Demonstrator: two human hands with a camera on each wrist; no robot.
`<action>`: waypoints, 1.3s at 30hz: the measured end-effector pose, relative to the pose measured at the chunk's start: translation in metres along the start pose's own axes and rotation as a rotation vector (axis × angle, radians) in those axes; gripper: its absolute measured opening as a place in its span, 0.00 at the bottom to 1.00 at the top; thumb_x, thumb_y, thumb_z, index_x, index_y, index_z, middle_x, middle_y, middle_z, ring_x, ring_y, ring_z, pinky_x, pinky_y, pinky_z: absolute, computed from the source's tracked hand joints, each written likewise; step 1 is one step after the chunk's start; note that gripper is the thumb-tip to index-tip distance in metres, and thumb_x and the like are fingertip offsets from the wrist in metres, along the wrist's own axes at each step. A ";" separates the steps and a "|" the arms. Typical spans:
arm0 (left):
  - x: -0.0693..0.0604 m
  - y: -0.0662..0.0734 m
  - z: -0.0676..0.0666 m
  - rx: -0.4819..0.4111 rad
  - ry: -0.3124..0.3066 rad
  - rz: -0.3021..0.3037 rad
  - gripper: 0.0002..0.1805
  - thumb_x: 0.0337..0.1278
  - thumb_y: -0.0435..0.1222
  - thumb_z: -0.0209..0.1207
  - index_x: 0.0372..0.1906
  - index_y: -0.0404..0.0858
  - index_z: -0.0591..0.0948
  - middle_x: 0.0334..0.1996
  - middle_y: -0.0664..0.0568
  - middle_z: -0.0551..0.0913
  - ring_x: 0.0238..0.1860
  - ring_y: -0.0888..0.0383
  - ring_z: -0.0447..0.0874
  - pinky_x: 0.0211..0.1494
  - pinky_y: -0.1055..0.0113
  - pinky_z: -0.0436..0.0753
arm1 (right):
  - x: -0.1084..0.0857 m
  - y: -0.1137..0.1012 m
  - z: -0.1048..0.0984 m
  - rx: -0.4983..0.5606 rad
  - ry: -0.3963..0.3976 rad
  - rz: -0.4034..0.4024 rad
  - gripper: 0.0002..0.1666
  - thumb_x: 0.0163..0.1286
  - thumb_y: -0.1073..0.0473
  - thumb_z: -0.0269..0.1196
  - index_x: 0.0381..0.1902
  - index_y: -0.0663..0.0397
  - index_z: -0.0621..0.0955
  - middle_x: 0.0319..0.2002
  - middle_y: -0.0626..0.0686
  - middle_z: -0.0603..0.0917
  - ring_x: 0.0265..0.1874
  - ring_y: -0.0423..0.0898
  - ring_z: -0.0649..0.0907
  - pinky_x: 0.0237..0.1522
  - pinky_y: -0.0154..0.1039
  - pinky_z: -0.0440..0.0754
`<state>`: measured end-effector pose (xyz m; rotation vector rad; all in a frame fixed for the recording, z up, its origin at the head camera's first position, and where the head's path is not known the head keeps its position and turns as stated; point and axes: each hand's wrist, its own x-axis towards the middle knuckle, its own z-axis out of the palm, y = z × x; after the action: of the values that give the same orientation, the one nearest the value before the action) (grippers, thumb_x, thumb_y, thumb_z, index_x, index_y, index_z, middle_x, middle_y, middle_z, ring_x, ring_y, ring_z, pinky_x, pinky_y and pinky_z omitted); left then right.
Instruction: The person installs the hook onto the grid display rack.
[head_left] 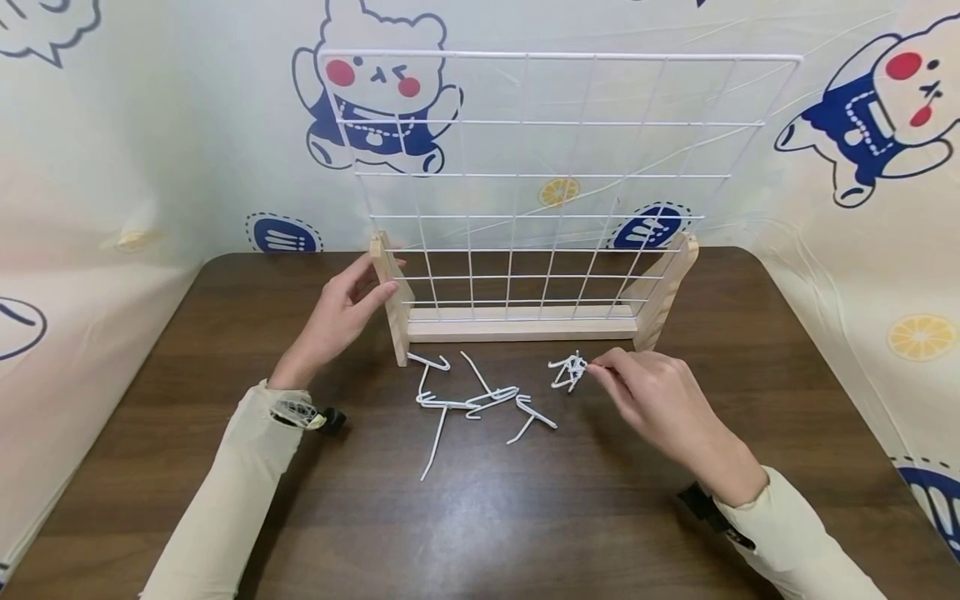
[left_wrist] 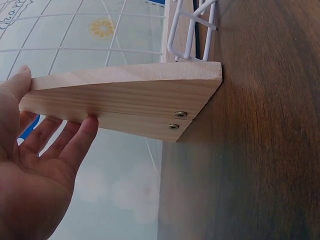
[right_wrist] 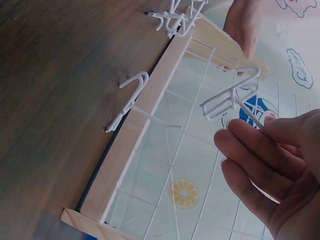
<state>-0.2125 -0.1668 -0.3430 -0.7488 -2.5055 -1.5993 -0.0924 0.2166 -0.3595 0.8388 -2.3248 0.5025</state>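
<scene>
My left hand [head_left: 330, 312] grips the left wooden side panel [head_left: 393, 304] of a stand, thumb on one edge and fingers against the far one; the left wrist view shows the same panel [left_wrist: 140, 100] with two screws near its foot. My right hand [head_left: 660, 400] pinches the stem of a white wire hook [head_left: 573, 368] between thumb and fingertips, above the table in front of the stand. In the right wrist view, the held hook [right_wrist: 233, 97] shows several parallel bent wires. Loose white hooks [head_left: 453, 404] lie tangled on the table between the hands, with another hook [head_left: 536, 412] at their right.
A white wire grid [head_left: 540, 249] stands upright between the wooden side panels, above a wooden crossbar [head_left: 525, 325]. The right side panel [head_left: 660, 292] is beyond my right hand. Brown table [head_left: 465, 533] lies below; patterned cloth [head_left: 217, 150] hangs behind and at the sides.
</scene>
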 end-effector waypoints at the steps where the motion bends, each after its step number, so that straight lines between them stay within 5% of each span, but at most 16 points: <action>1: 0.000 0.000 0.000 0.000 0.003 0.002 0.25 0.71 0.31 0.55 0.69 0.33 0.70 0.61 0.39 0.78 0.61 0.44 0.77 0.61 0.67 0.77 | 0.000 0.000 0.000 0.001 0.004 0.004 0.23 0.80 0.47 0.51 0.30 0.54 0.81 0.17 0.45 0.79 0.15 0.41 0.75 0.17 0.42 0.74; 21: -0.002 -0.001 -0.002 -0.041 -0.004 0.000 0.25 0.71 0.31 0.55 0.70 0.33 0.68 0.62 0.37 0.77 0.63 0.43 0.75 0.65 0.51 0.73 | 0.007 -0.006 -0.012 -0.007 0.119 -0.013 0.25 0.78 0.44 0.53 0.30 0.55 0.83 0.18 0.44 0.79 0.16 0.38 0.73 0.19 0.37 0.73; 34: 0.001 -0.006 0.003 -0.094 0.006 0.003 0.24 0.72 0.30 0.54 0.69 0.31 0.69 0.62 0.37 0.77 0.63 0.44 0.75 0.63 0.64 0.76 | 0.012 0.001 -0.035 -0.060 0.219 0.018 0.26 0.76 0.44 0.56 0.30 0.61 0.84 0.19 0.50 0.83 0.18 0.47 0.81 0.24 0.44 0.77; 39: 0.000 -0.006 0.003 -0.096 0.012 -0.003 0.24 0.72 0.30 0.54 0.69 0.32 0.69 0.62 0.37 0.77 0.62 0.43 0.75 0.62 0.66 0.76 | 0.016 0.004 -0.042 -0.095 0.263 0.040 0.28 0.76 0.44 0.56 0.28 0.62 0.83 0.18 0.52 0.82 0.15 0.44 0.76 0.21 0.41 0.70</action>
<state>-0.2145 -0.1661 -0.3498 -0.7440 -2.4371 -1.7306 -0.0876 0.2344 -0.3187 0.6410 -2.1089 0.4845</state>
